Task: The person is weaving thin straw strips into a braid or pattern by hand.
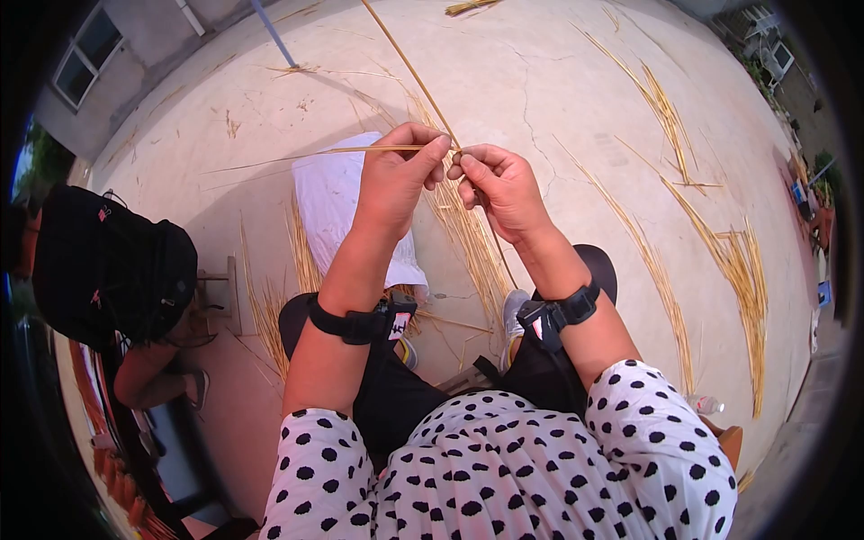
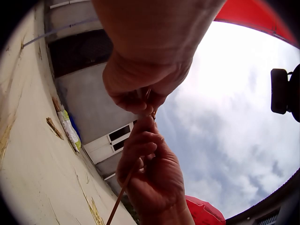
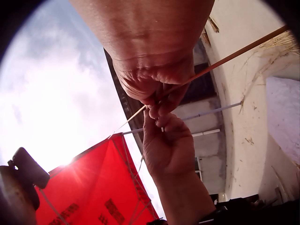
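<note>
Both hands meet in front of the body, fingertips close together at one point. My left hand [image 1: 400, 175] pinches a thin straw stalk [image 1: 315, 155] that runs out to the left. My right hand [image 1: 504, 191] pinches stalks at the same crossing point. From there a thicker straw stalk [image 1: 409, 67] rises away from me, and a lower stalk length [image 1: 497, 241] hangs below the right palm. In the right wrist view a stalk [image 3: 234, 55] passes behind the right wrist. Fingers hide most of the crossing.
Under the left forearm lies a white cloth [image 1: 328, 193] beside loose straw [image 1: 472, 243]. More straw bundles [image 1: 742, 283] are spread on the concrete at right. A black backpack [image 1: 117, 261] is at left, a plastic bottle [image 1: 706, 405] at right. A thin pole [image 1: 274, 36] stands ahead.
</note>
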`<state>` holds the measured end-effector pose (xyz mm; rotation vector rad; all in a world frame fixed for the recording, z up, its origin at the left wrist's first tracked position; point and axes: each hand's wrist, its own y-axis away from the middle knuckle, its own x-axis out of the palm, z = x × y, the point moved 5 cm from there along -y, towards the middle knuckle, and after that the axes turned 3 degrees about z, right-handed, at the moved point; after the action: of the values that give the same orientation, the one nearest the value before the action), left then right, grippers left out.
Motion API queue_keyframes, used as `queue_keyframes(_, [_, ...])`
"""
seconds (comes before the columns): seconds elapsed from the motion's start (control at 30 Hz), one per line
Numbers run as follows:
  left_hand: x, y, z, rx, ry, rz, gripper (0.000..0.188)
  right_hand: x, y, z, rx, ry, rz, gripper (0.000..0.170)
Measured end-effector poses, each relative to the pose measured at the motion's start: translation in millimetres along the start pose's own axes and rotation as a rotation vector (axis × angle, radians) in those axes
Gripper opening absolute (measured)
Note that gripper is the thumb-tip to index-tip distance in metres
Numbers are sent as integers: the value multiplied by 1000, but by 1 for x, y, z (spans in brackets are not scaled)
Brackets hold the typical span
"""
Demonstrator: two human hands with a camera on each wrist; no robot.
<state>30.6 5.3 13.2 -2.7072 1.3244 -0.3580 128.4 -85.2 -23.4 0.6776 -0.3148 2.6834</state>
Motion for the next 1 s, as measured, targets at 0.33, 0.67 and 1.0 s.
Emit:
queue_keyframes(0.33, [4,4,-5,162,-538,-26,13,-4,0,-1,-48,174,-75,19])
queue_keyframes(0.67, [20,8,10,281,-886,54,9,-13,-2,-3,-63,184,-184,20])
queue_keyframes(1.0, [44,40,26,220,-921,338,10,-54,-6,17,-141,-76,-491,14])
